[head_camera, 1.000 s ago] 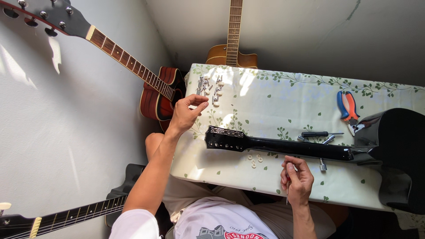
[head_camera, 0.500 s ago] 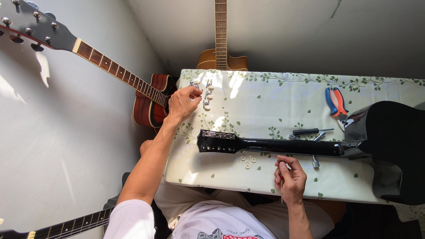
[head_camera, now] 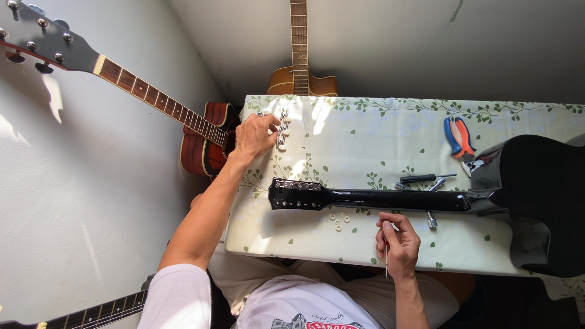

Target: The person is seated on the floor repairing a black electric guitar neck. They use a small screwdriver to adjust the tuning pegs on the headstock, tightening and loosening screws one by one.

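Note:
A black guitar lies across the table, its neck [head_camera: 390, 199] pointing left and its headstock [head_camera: 295, 194] near the table's left part. My left hand [head_camera: 255, 135] reaches to the table's far left corner and touches a strip of metal tuning pegs with white knobs [head_camera: 282, 130]. My right hand [head_camera: 397, 239] rests at the near edge, closed on a thin screwdriver [head_camera: 386, 261] that points down. Several small white washers [head_camera: 339, 219] lie just below the neck.
The table [head_camera: 365, 140] has a floral cloth. On it lie orange-and-blue pliers [head_camera: 458, 137], a black-handled screwdriver [head_camera: 420, 178] and a small metal tool [head_camera: 430, 218]. A red guitar [head_camera: 201, 137] leans at the left, a tan one [head_camera: 301, 73] behind, another neck [head_camera: 91, 314] at bottom left.
My left hand has reached a little farther onto the tuning pegs at the corner. The view has shifted slightly; my right hand keeps its hold at the near edge.

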